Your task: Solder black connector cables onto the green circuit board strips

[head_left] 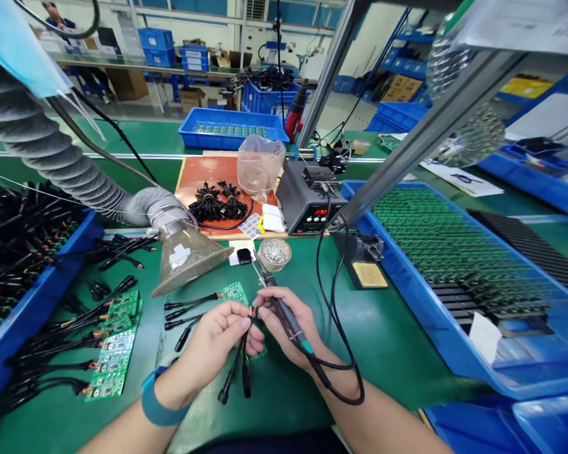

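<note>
My left hand [215,343] pinches a bundle of black cables [236,372] whose coloured wire ends point up between my fingers. My right hand [286,321] grips a soldering iron [277,301] like a pen, tip pointing up and left, and its fingertips also touch the wire ends. A small green circuit board [235,292] with cables attached lies on the green mat just beyond my hands. The iron's black cord [334,353] loops round my right wrist toward the soldering station [307,205].
A fume extractor hose with a clear funnel [187,252] sits left of centre. Green boards with cables [116,343] lie at left beside a blue bin of black cables [19,252]. A tin of tip cleaner [273,253], an iron stand [366,265] and a blue tray of boards [454,252] stand right.
</note>
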Motion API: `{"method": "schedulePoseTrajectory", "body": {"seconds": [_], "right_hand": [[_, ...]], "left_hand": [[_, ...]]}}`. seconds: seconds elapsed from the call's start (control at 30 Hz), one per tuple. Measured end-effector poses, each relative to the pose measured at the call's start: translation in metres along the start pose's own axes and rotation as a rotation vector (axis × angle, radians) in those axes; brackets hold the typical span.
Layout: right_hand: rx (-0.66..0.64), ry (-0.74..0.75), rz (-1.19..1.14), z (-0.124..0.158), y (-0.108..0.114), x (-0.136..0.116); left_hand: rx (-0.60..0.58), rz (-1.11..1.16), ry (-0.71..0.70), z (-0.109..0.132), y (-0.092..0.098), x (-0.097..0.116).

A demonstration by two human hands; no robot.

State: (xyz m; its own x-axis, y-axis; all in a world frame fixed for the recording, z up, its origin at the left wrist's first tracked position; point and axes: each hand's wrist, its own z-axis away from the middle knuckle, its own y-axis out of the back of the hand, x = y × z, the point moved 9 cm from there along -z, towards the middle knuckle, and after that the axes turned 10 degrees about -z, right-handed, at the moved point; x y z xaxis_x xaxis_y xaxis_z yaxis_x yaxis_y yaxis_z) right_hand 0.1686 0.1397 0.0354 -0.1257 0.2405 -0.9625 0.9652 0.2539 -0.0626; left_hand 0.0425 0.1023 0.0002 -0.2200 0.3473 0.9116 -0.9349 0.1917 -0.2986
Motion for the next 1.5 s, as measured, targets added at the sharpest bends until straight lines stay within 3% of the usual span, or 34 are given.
{"method": "schedulePoseTrajectory", "body": {"seconds": [0.3,0.8,1.17,1.37,1.5], "right_hand": [[-0.046,-0.046,-0.068,-0.001,-0.002,-0.003],[-0.054,-0.094,-0.085,0.000,-0.002,-0.004],[-0.049,0.056,0.097,0.002,-0.003,-0.004],[-0.058,-0.143,-0.034,-0.001,-0.004,0.003],[-0.058,-0.159,-0.057,-0.001,-0.004,0.003]], "left_hand": [[-0.130,0.105,0.081,-0.002,-0.012,-0.011],[-0.146,0.170,0.085,-0.001,-0.014,-0.012],[0.048,-0.070,0.013,-0.002,-0.004,-0.012],[0.090,-0.125,-0.016,-0.002,-0.002,-0.007],[0.131,-0.151,-0.047,-0.001,0.001,-0.003]]}}
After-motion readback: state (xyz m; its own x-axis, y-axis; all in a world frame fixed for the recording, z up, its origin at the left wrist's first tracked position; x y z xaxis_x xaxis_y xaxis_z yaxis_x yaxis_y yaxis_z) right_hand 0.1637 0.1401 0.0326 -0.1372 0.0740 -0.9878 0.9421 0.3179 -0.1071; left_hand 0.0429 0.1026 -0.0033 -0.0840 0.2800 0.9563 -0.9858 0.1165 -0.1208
